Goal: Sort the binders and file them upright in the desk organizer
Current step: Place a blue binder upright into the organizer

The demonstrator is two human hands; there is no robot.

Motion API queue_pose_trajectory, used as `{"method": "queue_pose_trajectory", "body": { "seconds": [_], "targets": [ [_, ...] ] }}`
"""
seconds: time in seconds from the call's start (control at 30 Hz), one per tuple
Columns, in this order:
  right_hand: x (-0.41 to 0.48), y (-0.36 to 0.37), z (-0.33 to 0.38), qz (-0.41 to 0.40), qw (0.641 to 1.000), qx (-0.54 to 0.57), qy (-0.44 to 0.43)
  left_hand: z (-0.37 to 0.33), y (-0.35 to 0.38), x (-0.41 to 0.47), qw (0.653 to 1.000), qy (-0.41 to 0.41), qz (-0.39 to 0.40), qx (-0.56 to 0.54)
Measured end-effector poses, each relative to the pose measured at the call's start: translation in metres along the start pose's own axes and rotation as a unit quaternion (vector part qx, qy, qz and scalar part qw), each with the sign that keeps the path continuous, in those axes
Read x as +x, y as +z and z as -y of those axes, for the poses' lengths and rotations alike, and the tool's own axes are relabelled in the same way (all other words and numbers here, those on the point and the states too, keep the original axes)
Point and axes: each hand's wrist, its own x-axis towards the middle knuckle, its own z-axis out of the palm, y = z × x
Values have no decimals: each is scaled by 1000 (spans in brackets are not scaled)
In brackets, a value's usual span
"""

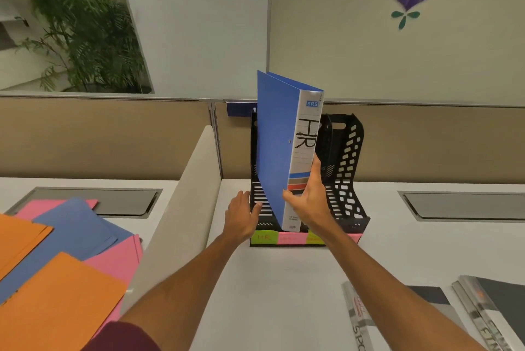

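Observation:
A blue binder (277, 146) with "HR" handwritten on its white spine stands tilted in the leftmost slot of the black desk organizer (348, 169). My right hand (308, 200) grips the lower spine of the binder, thumb on the blue cover. My left hand (241, 215) rests flat against the organizer's left wall, fingers apart, holding nothing. Green and pink sticky labels (272, 238) run along the organizer's front edge. Two grey binders (483, 319) lie flat at the bottom right of the desk.
Orange, blue and pink paper folders (62, 251) lie spread on the neighbouring desk at left, behind a beige divider (184, 203). Grey cable hatches (466, 205) are set into the desk. A partition wall stands behind the organizer, a plant at the upper left.

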Motion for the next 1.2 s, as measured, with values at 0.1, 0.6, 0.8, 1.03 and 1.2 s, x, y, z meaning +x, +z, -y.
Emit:
{"method": "queue_pose_trajectory", "body": {
  "seconds": [0.1,0.6,0.8,1.03,1.2],
  "targets": [
    [8,10,-10,-11,1000,-6,-8,8,4,15,1000,-6,21,4],
    [30,41,-36,-22,1000,-2,-14,26,31,46,995,-21,67,-67],
    [33,48,-32,-19,1000,-4,-24,34,34,44,988,0,76,-138],
    [34,58,-29,-28,999,-10,-36,31,31,44,983,13,98,-155],
    [32,69,-33,-34,999,1,-30,30,30,43,985,8,106,-138]
  ]
}}
